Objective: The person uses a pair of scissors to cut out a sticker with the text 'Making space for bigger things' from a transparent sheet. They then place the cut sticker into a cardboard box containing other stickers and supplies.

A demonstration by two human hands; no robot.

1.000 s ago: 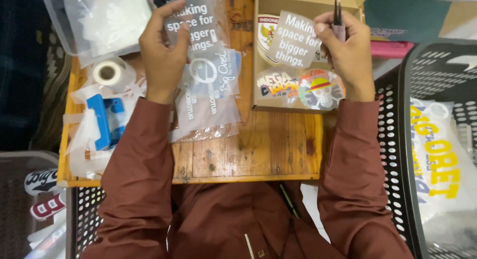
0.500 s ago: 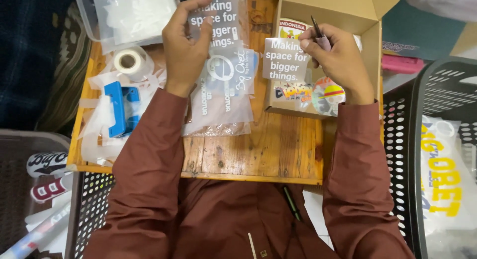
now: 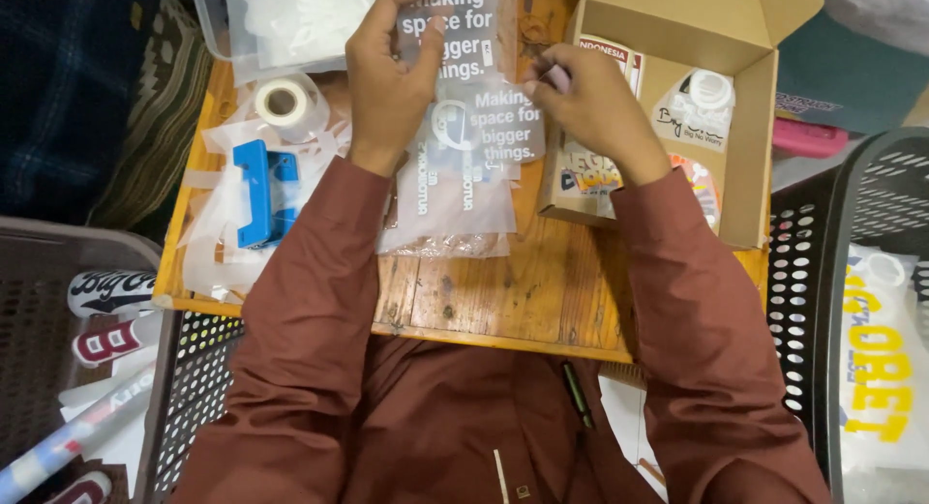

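The left hand point(image 3: 392, 83) has its fingers clamped on the upper edge of a clear printed plastic bag point(image 3: 455, 165), thumb in front; the right hand point(image 3: 590, 103) pinches the same bag's right edge with fingertips pressed together — a small pale sticker seems caught there, though that is hard to tell. The bag hangs over the middle of the wooden table point(image 3: 503, 291). Right of the bag stands an open cardboard box point(image 3: 745, 146) — stickers inside. Left of the bag lie a tape roll point(image 3: 283, 102) and a blue dispenser point(image 3: 259, 190).
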